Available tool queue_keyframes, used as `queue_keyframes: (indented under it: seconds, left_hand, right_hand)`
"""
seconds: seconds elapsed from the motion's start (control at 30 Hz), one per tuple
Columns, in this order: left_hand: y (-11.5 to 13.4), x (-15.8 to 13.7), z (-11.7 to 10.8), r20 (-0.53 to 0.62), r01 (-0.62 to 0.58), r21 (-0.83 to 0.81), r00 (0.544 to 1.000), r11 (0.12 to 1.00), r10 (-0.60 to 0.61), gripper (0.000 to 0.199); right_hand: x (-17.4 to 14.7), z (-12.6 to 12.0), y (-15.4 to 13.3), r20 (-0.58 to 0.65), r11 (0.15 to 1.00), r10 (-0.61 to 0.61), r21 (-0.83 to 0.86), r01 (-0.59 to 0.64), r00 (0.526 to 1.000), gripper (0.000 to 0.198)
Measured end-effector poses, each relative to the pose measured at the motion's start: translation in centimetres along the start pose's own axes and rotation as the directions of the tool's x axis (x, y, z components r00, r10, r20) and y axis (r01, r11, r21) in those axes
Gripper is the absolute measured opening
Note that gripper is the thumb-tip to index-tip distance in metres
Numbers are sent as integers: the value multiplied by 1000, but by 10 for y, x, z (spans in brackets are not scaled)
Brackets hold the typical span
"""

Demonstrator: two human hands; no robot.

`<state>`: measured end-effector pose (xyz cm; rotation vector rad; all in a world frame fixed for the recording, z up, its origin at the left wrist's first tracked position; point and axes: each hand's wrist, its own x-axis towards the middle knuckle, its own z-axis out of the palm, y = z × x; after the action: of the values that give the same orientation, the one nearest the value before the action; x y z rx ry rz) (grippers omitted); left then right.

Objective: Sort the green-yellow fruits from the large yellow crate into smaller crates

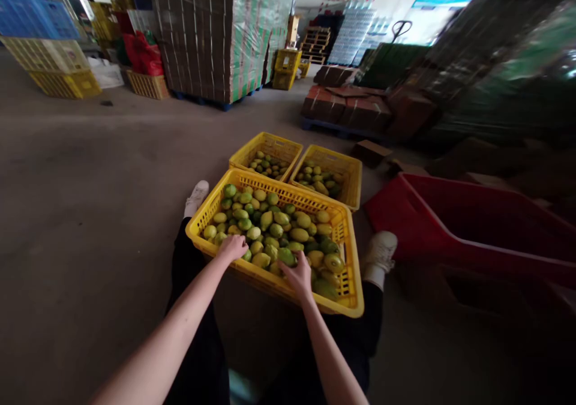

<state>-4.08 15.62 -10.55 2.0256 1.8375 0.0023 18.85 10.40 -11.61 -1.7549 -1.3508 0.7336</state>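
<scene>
A yellow plastic crate (348, 237) stands between my legs, filled with lemons (299, 234) that range from green to yellow. My left hand (233, 247) is at the near left part of the crate, over the fruit, with its fingers curled in. Whatever those fingers may hold is hidden. Toward the near middle, my right hand (300, 275) has thumb and fingers around a green lemon (287, 257), low among the others. Two more yellow crates, the left one (245, 151) and the right one (353, 180), sit just beyond, each partly filled with lemons.
A large red tub (405, 213) stands on the right, near my right shoe (381, 250). Flattened cardboard on a pallet (346, 108) lies farther back. A tall wrapped stack of cartons (193, 33) rises at the back left, beside stacked crates (58, 57). Concrete floor (90, 183) extends left.
</scene>
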Motion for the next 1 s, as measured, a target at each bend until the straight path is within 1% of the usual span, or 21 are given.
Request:
queue_keyframes:
  seconds: [0.03,0.1,0.13,0.2,0.23,0.3,0.4,0.47,0.53,0.6,0.67,0.73,0.8,0.83,0.87,0.9,0.93,0.97,1.0]
  left_hand:
    - [0,2,0,4,-8,20,1000,1000,8,28]
    - [3,8,-2,3,-48,61,999,997,48,35]
    - [5,13,-3,2,-77,80,997,994,77,41]
    - [13,25,-4,4,-139,108,990,984,139,51]
    - [18,32,-3,8,-164,118,986,979,165,53]
    - [28,47,1,17,-198,130,980,972,197,50]
    - [40,68,10,24,-218,137,976,966,216,41]
    - [45,77,14,22,-226,129,974,966,225,36]
    - [45,83,12,12,-233,102,972,967,233,35]
    - [42,83,6,-16,-228,48,973,973,229,40]
    - [37,77,-2,-71,-203,-34,977,979,200,50]
    - [30,60,-9,-137,-170,-159,979,973,149,55]
    - [24,31,-13,-183,-148,-319,979,936,92,50]
    - [20,12,-12,-188,-143,-457,980,878,61,46]
    - [17,-10,-11,-181,-142,-605,983,784,38,43]
    - [14,-33,-8,-153,-129,-815,988,566,5,43]
    - [10,-58,-5,-116,-109,-951,993,291,-10,46]
    - [7,-82,-1,-79,-79,-996,997,32,-20,49]
    - [4,-106,3,-40,-46,-982,999,-183,-35,52]
  right_hand:
    - [-3,4,-1,-8,997,-30,-69,30,1000,41]
    - [-7,9,-4,7,970,-79,-230,79,997,39]
    - [-8,10,-5,25,952,-86,-294,89,996,38]
    - [-10,11,-8,50,928,-60,-365,74,997,39]
    - [-11,11,-9,55,921,-41,-385,59,998,39]
    - [-11,11,-11,51,912,-9,-409,29,999,39]
    - [-12,15,-11,32,910,-16,-414,28,999,39]
    - [-11,17,-10,14,911,-23,-412,27,1000,40]
    - [-11,18,-9,5,911,-11,-412,12,1000,40]
    - [-11,18,-10,3,911,6,-411,-5,1000,40]
    - [-12,18,-12,5,911,30,-412,-26,1000,40]
    - [-11,16,-15,3,911,56,-410,-50,998,41]
    - [-10,15,-19,-1,916,78,-395,-72,997,43]
    - [-9,14,-20,-6,922,85,-378,-81,996,44]
    - [-9,14,-21,-17,933,88,-348,-88,996,44]
    - [-9,13,-22,-33,951,80,-297,-86,996,44]
    - [-10,12,-22,-49,973,59,-219,-68,997,44]
    - [-12,10,-22,-69,994,29,-107,-37,997,45]
    - [-16,9,-22,-101,999,0,35,3,995,47]
